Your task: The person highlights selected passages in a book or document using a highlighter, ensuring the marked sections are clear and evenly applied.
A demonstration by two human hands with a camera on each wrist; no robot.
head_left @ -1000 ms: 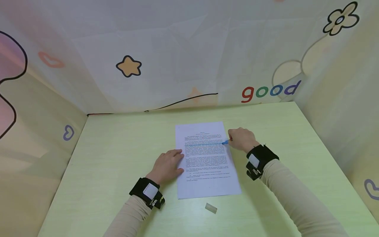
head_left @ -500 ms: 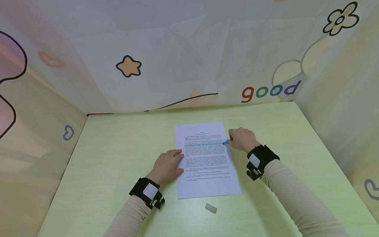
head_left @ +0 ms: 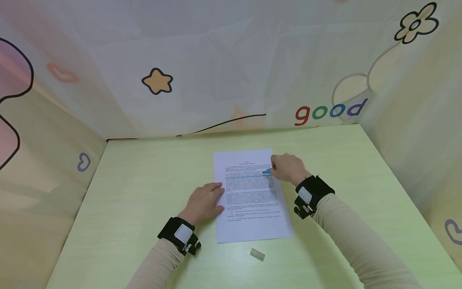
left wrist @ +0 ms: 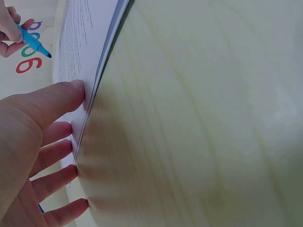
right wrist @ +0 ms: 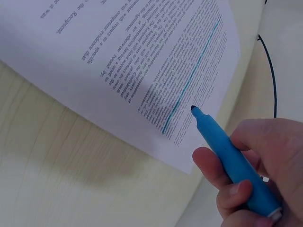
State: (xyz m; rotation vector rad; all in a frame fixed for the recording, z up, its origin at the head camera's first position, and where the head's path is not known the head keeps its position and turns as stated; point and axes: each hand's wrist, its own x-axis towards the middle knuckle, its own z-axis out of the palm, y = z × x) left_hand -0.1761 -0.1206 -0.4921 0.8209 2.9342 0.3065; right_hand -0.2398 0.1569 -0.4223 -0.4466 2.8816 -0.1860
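Observation:
A white printed sheet [head_left: 252,230] lies on the table, with a second sheet edge showing under it in the left wrist view. Across one line of its text runs a blue highlighter stroke [right wrist: 191,74]. My right hand [head_left: 288,167] pinches a blue highlighter [right wrist: 222,149] between thumb and fingers, its dark tip pointing at the upper text. In the left wrist view that tip stands off the paper. My left hand [head_left: 203,202], fingers spread and fairly straight, rests at the paper's left edge; its thumb [left wrist: 71,92] lies on the sheet.
A small grey-green strip [head_left: 257,254] lies on the table just below the paper. The pale table [head_left: 144,172] is bounded by printed cloth walls at the back and both sides. Each wrist wears a black band with a small camera.
My right hand has lifted the highlighter from the right end of the blue stroke and moved it slightly left and up. My left hand and the paper have stayed in place.

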